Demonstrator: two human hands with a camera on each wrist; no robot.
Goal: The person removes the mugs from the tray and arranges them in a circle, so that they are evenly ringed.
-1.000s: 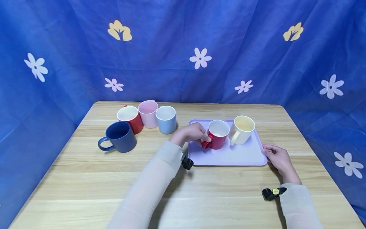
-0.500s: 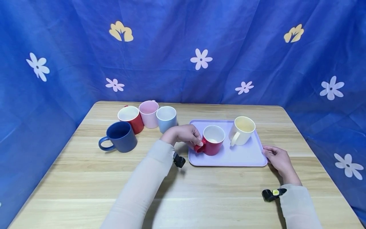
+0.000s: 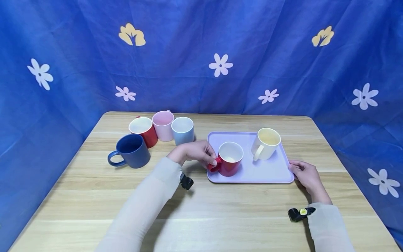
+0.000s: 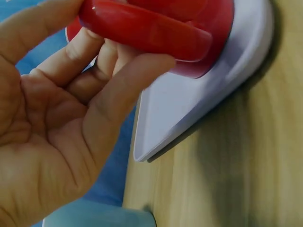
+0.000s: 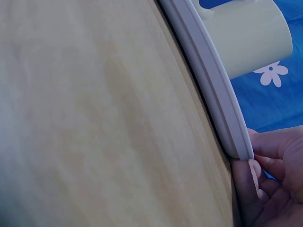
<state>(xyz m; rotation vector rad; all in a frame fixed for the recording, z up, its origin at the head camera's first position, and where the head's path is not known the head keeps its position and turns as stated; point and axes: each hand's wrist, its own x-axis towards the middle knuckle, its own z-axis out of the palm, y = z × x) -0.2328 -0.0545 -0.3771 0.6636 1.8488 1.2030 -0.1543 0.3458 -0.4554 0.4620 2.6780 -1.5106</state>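
Note:
My left hand point(image 3: 196, 153) pinches the handle of a red mug point(image 3: 231, 164) with a white inside. The mug stands upright at the front left of a lilac tray point(image 3: 264, 171), its handle pointing left over the rim. In the left wrist view, thumb and fingers close on the red handle point(image 4: 147, 30). My right hand point(image 3: 306, 175) grips the tray's right edge near the front corner; in the right wrist view its fingers point(image 5: 272, 142) lie at the tray rim. Near the tray's back right stands a cream mug point(image 3: 266, 144), apart from the red one.
On the table's back left stand a dark blue mug point(image 3: 133, 152), another red mug point(image 3: 148, 133), a pink mug point(image 3: 164, 127) and a light blue mug point(image 3: 183, 133), close behind my left hand. A blue flowered cloth point(image 3: 176, 70) hangs around the wooden table point(image 3: 252, 217).
My left hand has moved the red mug left and toward the front across the tray, away from the cream mug. The right hand and tray have stayed put.

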